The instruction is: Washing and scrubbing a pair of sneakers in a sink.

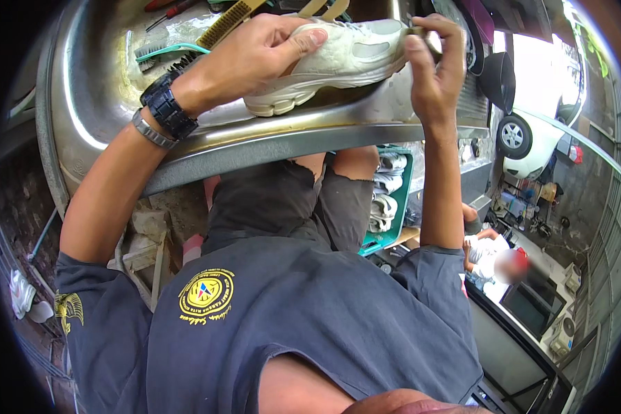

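A white sneaker (338, 58) lies on its side over the near edge of a metal sink (217, 141), its toe to the right. My left hand (276, 45) grips it around the heel and ankle opening, thumb on the upper. At the toe, my right hand (435, 65) pinches a small dark object (419, 32), mostly hidden by the fingers; its kind cannot be made out. Behind my left hand are a yellowish long-bristled brush (229, 21) and a brush with a turquoise handle (179, 47).
Red-handled tools (176, 10) lie at the sink's far left. Below the rim on the right, a green crate (403, 200) holds several light shoes (386, 183). A black container (497, 81) stands right of the sink. Farther right are another person (490, 255) and a white car (531, 138).
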